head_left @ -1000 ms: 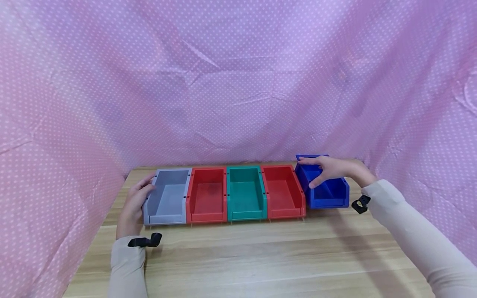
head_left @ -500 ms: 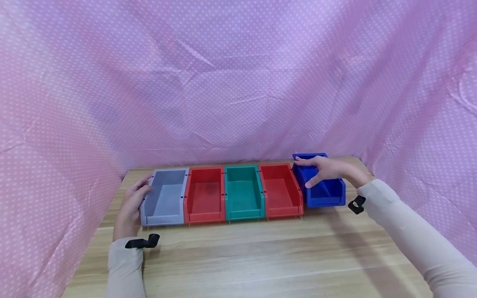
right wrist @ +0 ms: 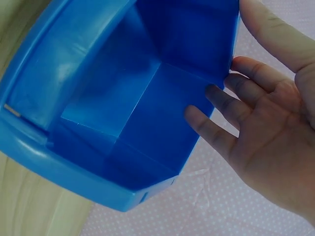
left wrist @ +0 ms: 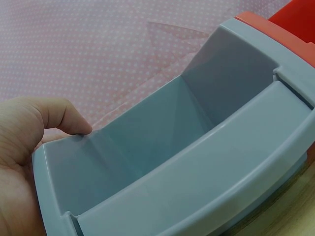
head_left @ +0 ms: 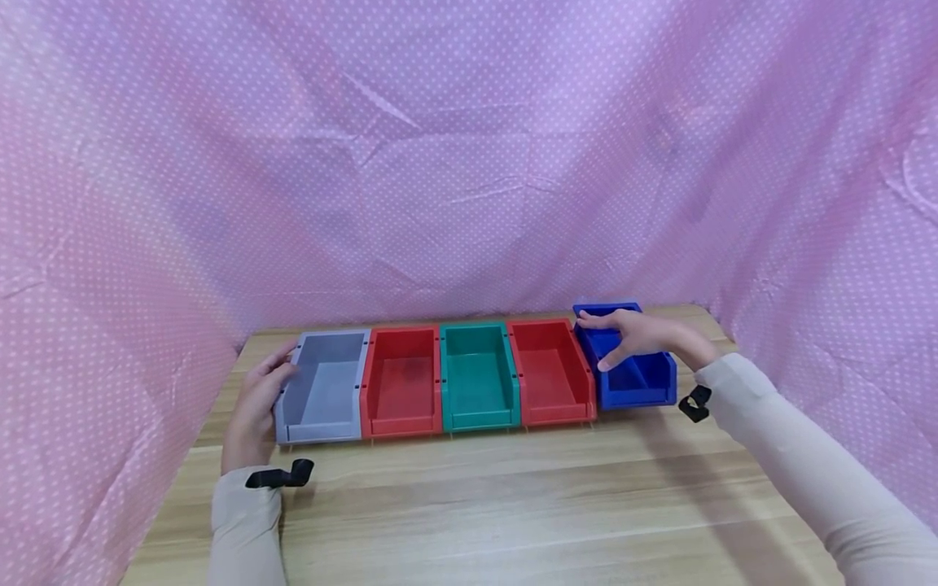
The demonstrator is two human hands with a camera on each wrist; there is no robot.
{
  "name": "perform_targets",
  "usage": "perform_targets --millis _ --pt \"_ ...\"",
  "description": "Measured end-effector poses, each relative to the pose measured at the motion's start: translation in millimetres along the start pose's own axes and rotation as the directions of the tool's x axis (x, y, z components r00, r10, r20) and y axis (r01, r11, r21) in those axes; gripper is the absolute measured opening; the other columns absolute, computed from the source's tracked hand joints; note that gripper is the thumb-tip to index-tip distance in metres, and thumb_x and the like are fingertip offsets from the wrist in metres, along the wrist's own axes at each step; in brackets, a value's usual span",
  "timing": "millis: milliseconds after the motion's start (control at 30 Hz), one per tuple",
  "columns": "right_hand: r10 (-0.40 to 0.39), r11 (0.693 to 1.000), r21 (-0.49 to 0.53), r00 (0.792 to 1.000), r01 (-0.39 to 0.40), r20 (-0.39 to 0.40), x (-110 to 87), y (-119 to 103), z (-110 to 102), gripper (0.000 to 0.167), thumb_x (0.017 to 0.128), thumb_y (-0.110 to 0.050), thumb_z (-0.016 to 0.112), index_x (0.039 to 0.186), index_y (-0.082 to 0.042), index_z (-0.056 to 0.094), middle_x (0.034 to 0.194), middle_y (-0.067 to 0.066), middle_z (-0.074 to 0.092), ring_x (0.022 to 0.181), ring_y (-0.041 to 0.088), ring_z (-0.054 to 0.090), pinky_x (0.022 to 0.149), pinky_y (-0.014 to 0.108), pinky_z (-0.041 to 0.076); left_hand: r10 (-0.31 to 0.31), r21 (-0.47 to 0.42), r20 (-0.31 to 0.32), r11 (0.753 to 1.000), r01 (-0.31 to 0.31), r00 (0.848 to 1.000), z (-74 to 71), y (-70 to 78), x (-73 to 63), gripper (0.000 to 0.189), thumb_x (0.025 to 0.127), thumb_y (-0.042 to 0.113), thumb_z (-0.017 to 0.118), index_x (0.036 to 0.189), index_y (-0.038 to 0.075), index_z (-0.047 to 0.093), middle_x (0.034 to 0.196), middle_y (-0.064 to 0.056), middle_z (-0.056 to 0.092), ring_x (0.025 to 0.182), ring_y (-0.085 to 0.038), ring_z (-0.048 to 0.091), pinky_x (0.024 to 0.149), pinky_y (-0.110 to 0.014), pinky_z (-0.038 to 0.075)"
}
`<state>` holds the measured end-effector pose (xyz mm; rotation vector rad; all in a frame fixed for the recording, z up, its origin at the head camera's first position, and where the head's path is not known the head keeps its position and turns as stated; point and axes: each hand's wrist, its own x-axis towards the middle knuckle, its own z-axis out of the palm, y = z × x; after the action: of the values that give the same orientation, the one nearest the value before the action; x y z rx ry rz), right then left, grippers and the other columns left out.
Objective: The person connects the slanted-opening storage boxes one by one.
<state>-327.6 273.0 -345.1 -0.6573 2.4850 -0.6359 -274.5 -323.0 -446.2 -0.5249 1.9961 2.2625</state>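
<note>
A grey storage bin (head_left: 326, 382) forms the left end of a row of open-front plastic bins. My left hand (head_left: 256, 407) holds its left side wall, the bent thumb (left wrist: 66, 115) on the rim; the other fingers are mostly hidden outside. To the right follow a red bin (head_left: 403, 382), a green bin (head_left: 479, 378) and a second red bin (head_left: 553, 374), side by side. At the right end is a blue bin (head_left: 637, 397), set slightly farther back. Over it, my right hand (head_left: 641, 334) has spread fingers; their tips lie at the rim (right wrist: 199, 120).
The bins stand toward the back of a wooden table (head_left: 469, 505). Pink dotted cloth (head_left: 454, 163) hangs behind and on both sides. Black camera mounts (head_left: 282, 474) are on both sleeved wrists.
The whole scene has shifted slightly left in the head view. Both hands keep their places on the grey and blue bins, and the row looks the same.
</note>
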Motion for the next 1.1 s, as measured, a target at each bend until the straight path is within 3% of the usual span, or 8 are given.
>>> perform_targets --millis 333,533,800,1100 --pt "0.025 1.000 -0.011 1.000 -0.025 0.008 6.6 8.9 12.0 0.095 0.083 -0.032 0.083 0.159 -0.006 0.031 0.168 0.020 0.016 0.153 0.050 0.009 0.117 0.068 0.024 0.025 -0.002 -0.003 1.000 -0.025 1.000 0.4 -0.5 -1.6 0.059 0.102 0.011 0.056 0.158 0.022 0.040 0.125 0.017 0.044 0.112 -0.003 0.044 0.083 -0.014 0.047" --pt "0.002 1.000 -0.003 1.000 -0.002 -0.001 8.4 13.2 15.8 0.095 0.083 -0.030 0.083 0.158 -0.003 0.030 0.168 0.021 0.016 0.153 0.050 0.010 0.118 0.068 0.021 0.027 0.008 -0.017 1.000 -0.027 0.999 0.4 -0.8 -1.5 0.059 0.102 0.010 0.056 0.158 0.021 0.041 0.123 0.016 0.045 0.109 -0.004 0.046 0.082 -0.014 0.047" --pt "0.059 0.998 0.024 0.998 -0.059 0.015 7.7 10.4 19.0 0.095 0.084 -0.031 0.082 0.159 -0.006 0.028 0.168 0.021 0.013 0.152 0.054 0.007 0.116 0.074 0.016 0.020 -0.029 -0.010 0.999 -0.020 1.000 0.2 -1.6 -0.8 0.060 0.101 0.009 0.056 0.157 0.022 0.041 0.122 0.015 0.045 0.107 -0.004 0.047 0.082 -0.016 0.048" --pt "0.030 1.000 0.006 0.999 -0.030 0.012 9.1 12.4 22.8 0.095 0.084 -0.029 0.082 0.158 -0.003 0.030 0.167 0.024 0.014 0.152 0.053 0.009 0.116 0.071 0.022 0.018 0.034 -0.019 0.999 -0.018 1.000 -0.2 -2.4 -2.2 0.059 0.102 0.012 0.057 0.157 0.024 0.041 0.124 0.018 0.044 0.112 -0.004 0.044 0.084 -0.014 0.046"
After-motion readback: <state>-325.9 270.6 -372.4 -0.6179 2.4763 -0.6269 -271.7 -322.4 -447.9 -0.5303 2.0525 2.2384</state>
